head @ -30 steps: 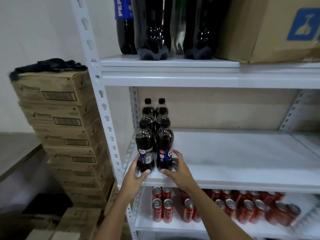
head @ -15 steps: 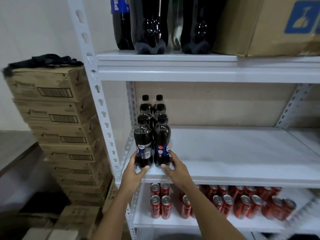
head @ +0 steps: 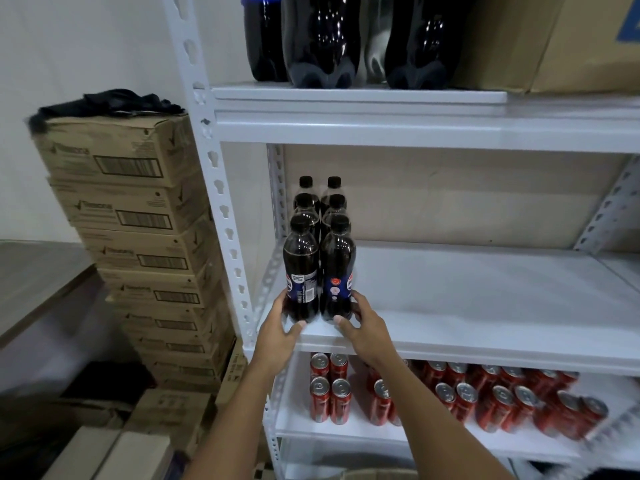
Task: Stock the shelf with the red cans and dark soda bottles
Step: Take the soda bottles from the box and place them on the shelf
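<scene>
Bottles: while six dark soda bottles (head: pixel 319 258) stand two abreast at the middle shelf (head: pixel 485 306) left end — most of it bare.
Hands: left hand (head: pixel 278 329) and right hand (head: pixel 367 323) cup the front pair's bases.
Cans: red cans (head: pixel 450 396) below — apparently stocked.

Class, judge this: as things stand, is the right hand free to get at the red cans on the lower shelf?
Probably yes: the right hand rests at the front bottles, directly above the cans, whose shelf front is open.
</scene>
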